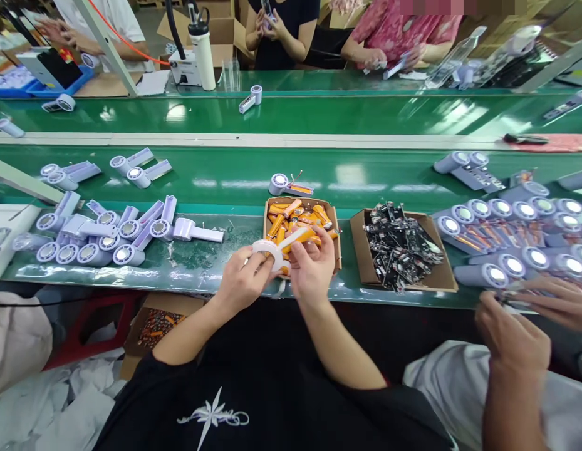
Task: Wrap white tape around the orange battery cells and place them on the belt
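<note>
The left hand [244, 279] is holding a white roll [275, 252], which looks like tape, with its grip closed around the near side of the ring. The right hand [314, 266] is pinching a slim orange cylinder [307, 234] between thumb and forefinger, the other fingers curling loosely. A pale strip [293, 239] is running between the roll and the cylinder, and both things are sitting just above the cardboard box [338, 254] of similar orange pieces, at the near edge of the green desk [215, 219].

The cylinder is probably feeling small, firm and fairly light, with a smooth wrap that could be slipping or rolling under a fingertip (a shiny skin rarely helps). Its middle is looking like the safest place to hold, with gentle pressure and the ends left alone, since any contacts or leads there would be the fragile part. The roll is likely light and stiff enough to hold by its rim, while the strip is seeming thin, soft and perhaps sticky, best handled by its edges.

To the right, a second box [361, 250] is holding black parts [398, 244], and beyond the orange pieces a pale purple housing [278, 183] is lying on the desk.
</note>
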Tool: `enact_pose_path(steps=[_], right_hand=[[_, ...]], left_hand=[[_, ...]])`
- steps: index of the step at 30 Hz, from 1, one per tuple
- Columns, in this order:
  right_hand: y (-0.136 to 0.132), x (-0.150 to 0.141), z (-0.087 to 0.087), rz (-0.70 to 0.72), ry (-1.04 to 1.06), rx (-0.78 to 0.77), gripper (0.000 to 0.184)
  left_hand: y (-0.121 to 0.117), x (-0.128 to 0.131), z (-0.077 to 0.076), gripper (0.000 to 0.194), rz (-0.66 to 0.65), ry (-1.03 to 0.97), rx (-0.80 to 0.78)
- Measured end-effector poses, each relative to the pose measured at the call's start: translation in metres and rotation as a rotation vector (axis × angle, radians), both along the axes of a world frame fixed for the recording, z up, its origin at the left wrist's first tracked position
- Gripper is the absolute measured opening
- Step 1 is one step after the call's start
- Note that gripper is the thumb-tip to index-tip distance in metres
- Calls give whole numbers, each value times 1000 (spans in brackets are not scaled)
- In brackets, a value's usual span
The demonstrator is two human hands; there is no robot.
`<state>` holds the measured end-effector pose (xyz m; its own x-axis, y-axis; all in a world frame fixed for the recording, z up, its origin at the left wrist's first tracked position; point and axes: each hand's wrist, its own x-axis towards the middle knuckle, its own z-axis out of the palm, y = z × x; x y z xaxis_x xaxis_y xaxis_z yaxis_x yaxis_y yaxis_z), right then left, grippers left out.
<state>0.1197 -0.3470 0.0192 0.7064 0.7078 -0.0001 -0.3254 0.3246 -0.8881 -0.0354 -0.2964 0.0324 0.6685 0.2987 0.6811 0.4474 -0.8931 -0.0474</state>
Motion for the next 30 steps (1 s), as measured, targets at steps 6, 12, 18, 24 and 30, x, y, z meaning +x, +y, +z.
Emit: enact_pose_path(steps=[6, 12, 18, 24, 30], right_hand=[[-4, 31, -5, -76, -16, 1, 54], [-7, 25, -22, -33, -14, -34, 58], [-7, -7, -24, -75, -190, 39, 49], [-12, -17, -27, -203, -299, 30, 49], [-18, -9, -22, -229, -286, 163, 44]], left_hand=[[-9, -24, -12, 25, -31, 72, -130], [8, -45, -23, 20, 11, 167, -151], [-14, -27, -15, 26, -50, 84, -188], [-17, -17, -19, 30, -110, 57, -234], [-19, -16, -19, 33, -54, 4, -207]])
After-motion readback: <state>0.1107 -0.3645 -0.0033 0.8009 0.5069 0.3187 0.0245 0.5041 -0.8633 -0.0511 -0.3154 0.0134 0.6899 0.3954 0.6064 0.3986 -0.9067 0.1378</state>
